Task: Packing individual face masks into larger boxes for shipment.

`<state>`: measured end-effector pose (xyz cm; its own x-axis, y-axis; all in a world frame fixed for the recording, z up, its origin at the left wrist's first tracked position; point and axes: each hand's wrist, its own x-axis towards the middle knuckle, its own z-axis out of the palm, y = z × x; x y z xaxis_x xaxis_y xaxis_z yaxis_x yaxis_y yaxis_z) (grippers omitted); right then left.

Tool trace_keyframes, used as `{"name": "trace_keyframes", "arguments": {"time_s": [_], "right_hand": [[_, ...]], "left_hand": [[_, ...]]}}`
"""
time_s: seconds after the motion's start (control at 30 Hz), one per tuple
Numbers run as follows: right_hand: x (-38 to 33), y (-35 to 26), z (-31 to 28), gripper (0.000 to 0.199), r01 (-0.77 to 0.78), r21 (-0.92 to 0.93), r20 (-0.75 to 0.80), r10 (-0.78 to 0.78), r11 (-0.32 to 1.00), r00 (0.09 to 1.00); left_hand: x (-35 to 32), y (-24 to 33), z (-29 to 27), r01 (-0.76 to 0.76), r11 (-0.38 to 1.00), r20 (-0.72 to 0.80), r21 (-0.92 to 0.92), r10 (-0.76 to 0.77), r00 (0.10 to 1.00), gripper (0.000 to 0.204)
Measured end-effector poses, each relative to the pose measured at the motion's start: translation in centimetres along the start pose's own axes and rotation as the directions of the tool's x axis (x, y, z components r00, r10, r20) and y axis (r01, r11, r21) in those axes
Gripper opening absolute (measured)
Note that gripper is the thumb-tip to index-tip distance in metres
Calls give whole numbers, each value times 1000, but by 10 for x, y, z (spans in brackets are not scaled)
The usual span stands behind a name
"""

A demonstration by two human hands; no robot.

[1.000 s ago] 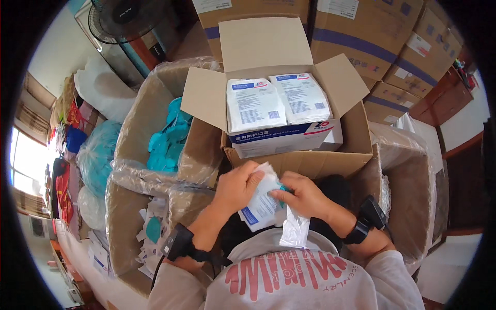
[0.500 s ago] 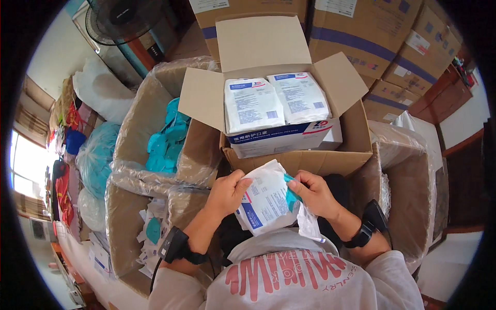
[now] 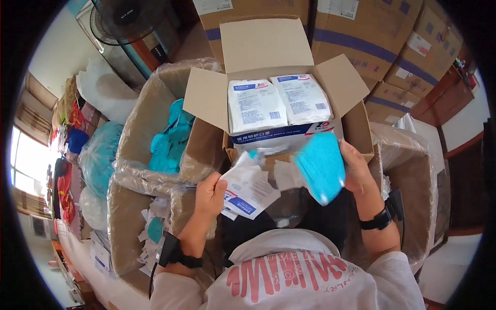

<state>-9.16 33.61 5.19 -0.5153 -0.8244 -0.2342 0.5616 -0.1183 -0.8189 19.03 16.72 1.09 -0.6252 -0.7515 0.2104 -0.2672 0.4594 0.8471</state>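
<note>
1. Lower-left carton (image 3: 122,223): white wrappers (image 3: 148,254) inside, teal piece (image 3: 154,230) by right edge; bottom unseen.
2. Upper-left carton (image 3: 135,132): loose teal masks (image 3: 166,149) heaped, overlapping, no count.
3. Left hand (image 3: 208,197): grip clamped on white pouches (image 3: 247,190); layered, number unclear. Teal bit (image 3: 253,154) at top blurred.
4. Open box (image 3: 266,45): packed pouches (image 3: 256,106) in two stacks; lower layers hidden.
5. White scrap (image 3: 289,174) between hands: smeared, can't tell what holds it.
6. Right hand (image 3: 357,169): grip clamped on teal mask (image 3: 321,166), held before box's near right corner; fingers partly behind it.
7. Right carton (image 3: 409,204): contents mostly hidden.
</note>
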Motion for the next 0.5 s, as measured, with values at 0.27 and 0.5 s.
{"name": "trace_keyframes", "arguments": {"time_s": [0.27,0.5], "right_hand": [[-4,-13,49,20,455,-688,633,161,565,757],[-8,-3,55,22,569,-783,602,76,250,795]], "left_hand": [[9,21,-5,-544,838,37,44,543,839,31],[13,30,-7,-665,747,147,-1,658,738,29]]}}
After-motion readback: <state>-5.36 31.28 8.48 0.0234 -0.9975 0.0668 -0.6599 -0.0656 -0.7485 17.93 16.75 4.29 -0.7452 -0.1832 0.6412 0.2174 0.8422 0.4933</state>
